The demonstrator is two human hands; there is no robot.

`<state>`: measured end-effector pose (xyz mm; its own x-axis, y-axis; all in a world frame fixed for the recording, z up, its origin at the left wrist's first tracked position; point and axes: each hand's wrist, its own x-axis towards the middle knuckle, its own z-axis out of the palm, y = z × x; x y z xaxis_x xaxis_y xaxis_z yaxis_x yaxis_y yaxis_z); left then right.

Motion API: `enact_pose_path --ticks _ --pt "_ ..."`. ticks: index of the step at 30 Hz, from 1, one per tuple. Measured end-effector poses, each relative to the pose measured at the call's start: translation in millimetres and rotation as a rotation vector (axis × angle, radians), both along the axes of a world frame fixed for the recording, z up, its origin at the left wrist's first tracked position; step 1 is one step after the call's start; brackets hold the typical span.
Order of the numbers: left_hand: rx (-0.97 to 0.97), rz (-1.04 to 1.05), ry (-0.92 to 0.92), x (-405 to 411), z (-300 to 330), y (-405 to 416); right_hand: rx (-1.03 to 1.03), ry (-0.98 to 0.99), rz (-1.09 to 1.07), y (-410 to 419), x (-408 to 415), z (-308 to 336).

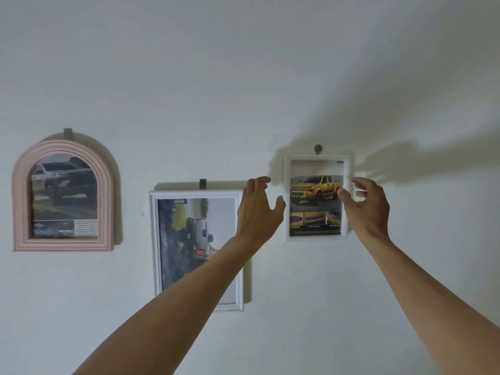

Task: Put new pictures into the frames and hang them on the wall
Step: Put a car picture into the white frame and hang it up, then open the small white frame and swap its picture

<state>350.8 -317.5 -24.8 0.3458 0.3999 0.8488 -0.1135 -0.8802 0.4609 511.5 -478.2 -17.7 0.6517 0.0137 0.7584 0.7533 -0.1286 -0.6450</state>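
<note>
The small white frame (317,198) hangs from its hook (318,149), centre right. My left hand (258,209) and right hand (365,205) flank it, fingers spread, holding nothing. I'd nudge its lower corners gently until level.

Painted wall, moulded frames, printed paper

The wall (243,77) is matt white, smooth plaster or paint. The arched frame (21,196) is pink, matt, with ribbed moulding, maybe plastic or plaster. The large white frame (155,239) looks like smooth painted wood or plastic with a slight sheen. The small white frame (287,198) has rounded, smooth plastic-looking edges. The pictures in the frames are printed paper; the yellow truck picture (313,190) looks a little glossy. The hooks (318,149) are grey and dull.
</note>
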Motion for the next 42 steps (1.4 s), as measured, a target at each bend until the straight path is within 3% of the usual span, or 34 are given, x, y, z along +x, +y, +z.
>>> enact_pose_path --ticks 3,8,22,30,42 --pt "-0.196 -0.042 0.073 23.8 4.0 -10.2 -0.086 0.105 0.036 -14.1 21.9 2.2" --pt "-0.347 0.011 0.113 46.9 7.4 -15.6 -0.168 0.150 0.179 -13.6 35.5 0.2" --pt "-0.403 0.016 0.063 36.8 16.9 -33.5 -0.098 0.083 0.224 -18.9 29.5 -0.7" --pt "-0.420 0.006 0.096 -13.4 -5.4 -24.7 -0.134 0.113 0.246 -18.1 -19.1 -16.8" --pt "-0.614 -0.055 0.205 -146.2 -102.5 31.2 -0.264 0.325 0.355 36.0 -129.5 -110.2"
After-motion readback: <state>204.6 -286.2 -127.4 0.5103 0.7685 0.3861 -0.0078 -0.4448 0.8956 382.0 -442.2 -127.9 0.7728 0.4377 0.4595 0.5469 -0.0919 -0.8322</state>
